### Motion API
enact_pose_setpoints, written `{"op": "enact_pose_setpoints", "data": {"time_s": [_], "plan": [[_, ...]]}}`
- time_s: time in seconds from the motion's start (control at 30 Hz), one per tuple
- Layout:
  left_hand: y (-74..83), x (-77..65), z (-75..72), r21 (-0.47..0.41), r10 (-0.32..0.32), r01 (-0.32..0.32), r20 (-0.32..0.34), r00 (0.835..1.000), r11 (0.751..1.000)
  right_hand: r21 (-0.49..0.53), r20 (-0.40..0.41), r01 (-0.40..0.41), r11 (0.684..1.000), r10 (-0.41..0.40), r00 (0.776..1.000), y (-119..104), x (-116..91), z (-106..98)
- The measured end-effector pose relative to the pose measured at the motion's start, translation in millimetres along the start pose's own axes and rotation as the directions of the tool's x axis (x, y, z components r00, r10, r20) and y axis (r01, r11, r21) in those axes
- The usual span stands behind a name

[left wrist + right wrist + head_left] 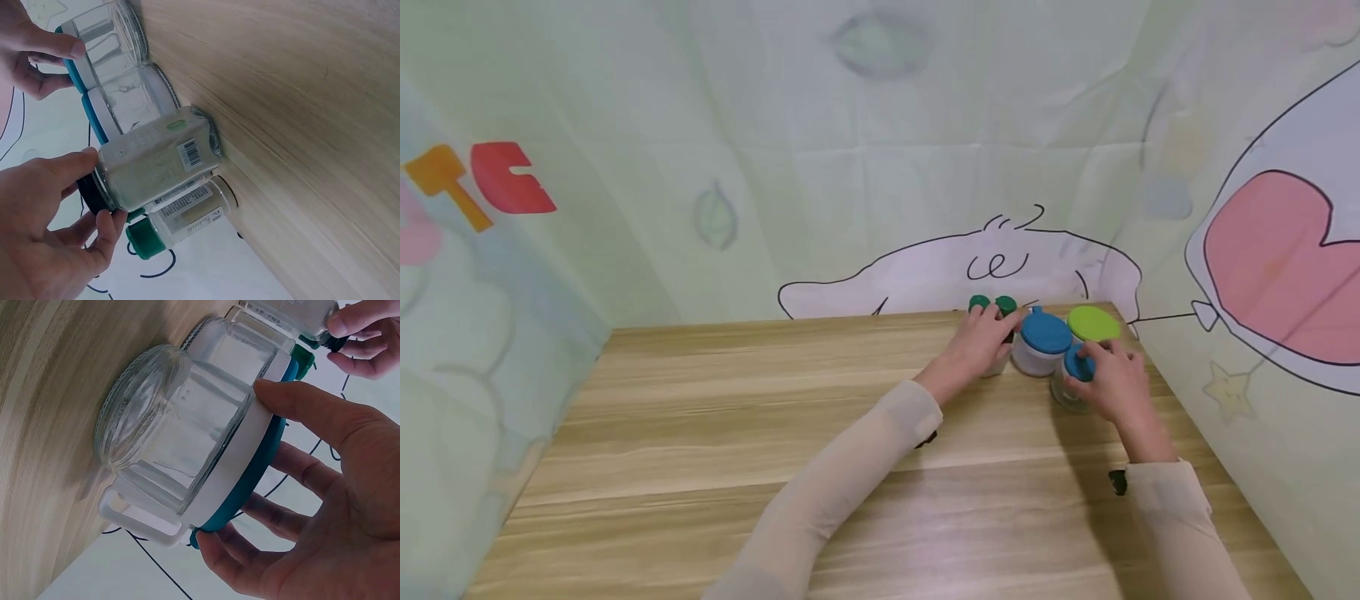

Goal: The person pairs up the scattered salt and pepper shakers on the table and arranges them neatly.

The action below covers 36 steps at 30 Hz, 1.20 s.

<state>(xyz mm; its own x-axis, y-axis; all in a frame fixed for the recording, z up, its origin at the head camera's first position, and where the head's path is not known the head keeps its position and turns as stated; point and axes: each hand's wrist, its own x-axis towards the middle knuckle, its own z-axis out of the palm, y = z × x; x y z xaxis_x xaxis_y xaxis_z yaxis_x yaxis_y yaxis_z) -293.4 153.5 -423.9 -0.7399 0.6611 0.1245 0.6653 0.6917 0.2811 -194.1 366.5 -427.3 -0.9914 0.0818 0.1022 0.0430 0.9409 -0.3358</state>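
Both my hands pinch lids near the far right corner of the wooden desk (737, 433). With my left hand (976, 340) I grip a black-capped jar (156, 162) by its cap, thumb on one side and fingers on the other, close to the far edge; two green-capped bottles (187, 215) stand just beyond it. My right hand (1116, 382) curls round the blue lid of a handled glass jar (181, 434), nearer the right edge. Between my hands stands a second blue-lidded jar (1043, 337), just beside both jars I hold, and a lime-lidded jar (1093, 323) is farther right, nearest the corner.
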Motion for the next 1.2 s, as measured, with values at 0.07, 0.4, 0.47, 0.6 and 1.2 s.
{"op": "enact_pose_setpoints", "data": {"time_s": [0.07,0.4,0.47,0.6,1.2], "plan": [[-1.6,-2.3,-2.1,-0.011,0.011,-0.011,-0.002,1.0,1.0,0.002,0.003,-0.002,1.0,0.002,1.0,-0.6,0.3,0.2],[-9.6,-16.9,-16.6,-0.023,0.048,-0.049,-0.01,0.999,0.999,0.007,0.039,-0.021,1.0,0.021,0.999,-3.0,1.9,-1.3],[-11.6,-20.1,-18.2,-0.022,0.043,-0.043,-0.009,0.999,0.999,-0.001,0.04,-0.017,1.0,0.017,0.999,-3.1,2.1,-1.4],[-15.9,-26.2,-19.9,-0.048,0.027,-0.027,-0.004,1.0,0.998,-0.008,0.043,-0.017,1.0,0.018,0.999,-3.1,2.1,-1.3],[-43.7,-50.9,-39.6,-0.144,-0.021,0.021,-0.001,1.0,0.989,-0.005,0.071,-0.017,1.0,0.017,0.997,-0.6,3.0,-3.0]]}}
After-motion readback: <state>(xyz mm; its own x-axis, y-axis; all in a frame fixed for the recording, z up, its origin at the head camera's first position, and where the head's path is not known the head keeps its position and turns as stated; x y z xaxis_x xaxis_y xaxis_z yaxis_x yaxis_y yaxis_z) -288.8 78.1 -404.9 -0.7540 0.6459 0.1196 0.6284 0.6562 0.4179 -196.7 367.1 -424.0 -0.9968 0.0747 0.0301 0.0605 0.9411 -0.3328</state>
